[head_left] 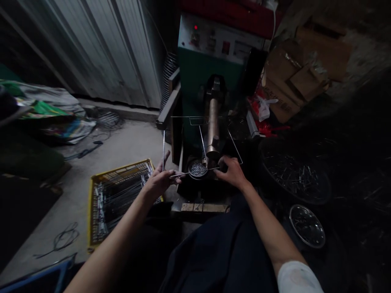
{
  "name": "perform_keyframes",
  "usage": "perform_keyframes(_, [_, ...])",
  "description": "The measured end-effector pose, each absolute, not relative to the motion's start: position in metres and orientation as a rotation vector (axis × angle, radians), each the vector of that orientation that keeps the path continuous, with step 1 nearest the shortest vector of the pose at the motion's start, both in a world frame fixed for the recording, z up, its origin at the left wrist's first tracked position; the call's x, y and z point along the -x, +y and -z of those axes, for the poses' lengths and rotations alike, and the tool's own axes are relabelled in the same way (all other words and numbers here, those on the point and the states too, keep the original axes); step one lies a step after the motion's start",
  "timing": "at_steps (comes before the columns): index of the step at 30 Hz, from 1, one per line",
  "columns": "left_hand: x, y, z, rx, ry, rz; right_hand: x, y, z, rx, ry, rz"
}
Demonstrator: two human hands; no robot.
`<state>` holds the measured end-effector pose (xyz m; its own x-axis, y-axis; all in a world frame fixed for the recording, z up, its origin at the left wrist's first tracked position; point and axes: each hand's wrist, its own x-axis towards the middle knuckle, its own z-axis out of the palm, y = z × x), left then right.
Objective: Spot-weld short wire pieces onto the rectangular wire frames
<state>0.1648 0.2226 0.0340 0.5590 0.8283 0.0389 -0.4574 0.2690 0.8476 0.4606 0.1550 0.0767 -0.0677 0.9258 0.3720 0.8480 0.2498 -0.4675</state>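
Observation:
A bent metal wire frame (164, 150) spans the space in front of a machine with a thick copper-coloured arm (213, 122). Its left corner rests in my left hand (160, 179), thumb closed on the near wire and some fingers stretched out. My right hand (232, 173) pinches the near wire just right of the copper arm's lower end; whether a small part is also between those fingertips is hidden. Beneath the wire, between my hands, sits a small round bowl (190, 174) of tiny shiny metal pieces.
At left on the floor stands a yellow crate (90, 211) of wire rods. A dark basin (325, 195) with wire pieces and a metal bowl (291, 219) lie at right. The green machine (194, 77) has a lit red lamp. Cardboard (282, 99) leans behind.

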Motion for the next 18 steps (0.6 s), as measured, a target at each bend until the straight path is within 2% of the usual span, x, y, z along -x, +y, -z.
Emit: perform_keyframes(18, [-0.1613,0.2245,-0.0357,-1.003,0.510,-0.891,-0.4568,0.1564,-0.0776,1.665,-1.892,-0.135])
